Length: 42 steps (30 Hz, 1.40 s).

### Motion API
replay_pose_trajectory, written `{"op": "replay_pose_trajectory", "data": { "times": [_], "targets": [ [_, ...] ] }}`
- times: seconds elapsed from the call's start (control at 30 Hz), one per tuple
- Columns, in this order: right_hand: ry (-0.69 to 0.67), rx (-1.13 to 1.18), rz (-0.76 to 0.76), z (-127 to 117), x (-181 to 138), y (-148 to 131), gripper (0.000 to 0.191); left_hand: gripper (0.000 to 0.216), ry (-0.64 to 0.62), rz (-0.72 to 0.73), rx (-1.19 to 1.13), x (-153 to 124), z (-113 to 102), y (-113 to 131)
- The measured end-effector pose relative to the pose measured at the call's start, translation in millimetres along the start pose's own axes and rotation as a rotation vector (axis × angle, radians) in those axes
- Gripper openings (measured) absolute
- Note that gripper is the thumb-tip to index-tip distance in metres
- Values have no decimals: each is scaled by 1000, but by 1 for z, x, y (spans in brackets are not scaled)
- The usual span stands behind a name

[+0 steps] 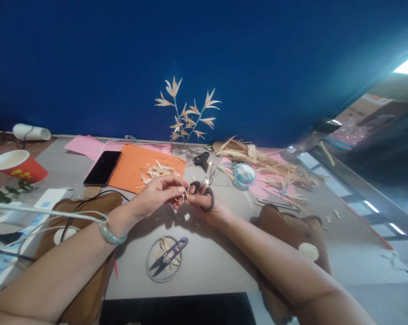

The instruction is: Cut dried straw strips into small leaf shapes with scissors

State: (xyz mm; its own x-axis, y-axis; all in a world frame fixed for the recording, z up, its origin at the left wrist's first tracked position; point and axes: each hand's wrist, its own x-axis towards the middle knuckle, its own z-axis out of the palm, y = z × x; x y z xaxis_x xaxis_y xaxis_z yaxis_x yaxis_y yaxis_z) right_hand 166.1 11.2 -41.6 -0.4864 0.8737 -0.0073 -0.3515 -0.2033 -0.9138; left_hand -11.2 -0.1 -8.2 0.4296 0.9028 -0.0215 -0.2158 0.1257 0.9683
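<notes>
My left hand [163, 192] pinches a thin, pale strip of dried husk [184, 186] between thumb and fingertips. Close against it, my right hand [208, 208] has black-handled scissors [208, 174] hooked on its fingers, the blades pointing up and away. Its fingertips also meet at the strip, though whether they grip it I cannot tell. Just beyond the left hand, pale husk scraps [159, 170] lie on an orange sheet [127, 169]. Nearer me, purple thread snips [170, 257] rest across a small round dish [147, 266].
A branch of husk flowers [186, 119] stands against the blue wall. Dried husks [258, 158] and a tape roll [243, 175] lie to the right. A phone [102, 168], red paper cup [21, 166] and power strip [37, 221] are on the left. Brown cushions [288, 230] flank both arms.
</notes>
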Motion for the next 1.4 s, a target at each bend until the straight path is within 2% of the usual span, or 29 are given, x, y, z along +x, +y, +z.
{"op": "replay_pose_trajectory", "data": {
  "times": [0.2, 0.4, 0.47, 0.67, 0.8, 1.4],
  "targets": [
    [-11, -107, -4, 1, -1, -3, 22, 22, 46, -30, 58, 0, 1, 3],
    [-2, -651, -44, 4, -7, -22, 38, 25, 152, -46, 149, 2, -7, 7],
    [-7, -729, -8, 4, -8, -25, 42, 25, 166, -43, 174, 2, -8, 9],
    [-44, -751, 118, 5, -7, -24, 47, 22, 186, -90, 202, 2, -10, 13],
    [-19, -741, 163, 5, -8, -23, 50, 23, 181, -107, 210, 2, -11, 13],
    [45, -837, 81, -3, -3, -9, 50, 23, 264, -157, 173, 3, -7, 10]
  ]
}}
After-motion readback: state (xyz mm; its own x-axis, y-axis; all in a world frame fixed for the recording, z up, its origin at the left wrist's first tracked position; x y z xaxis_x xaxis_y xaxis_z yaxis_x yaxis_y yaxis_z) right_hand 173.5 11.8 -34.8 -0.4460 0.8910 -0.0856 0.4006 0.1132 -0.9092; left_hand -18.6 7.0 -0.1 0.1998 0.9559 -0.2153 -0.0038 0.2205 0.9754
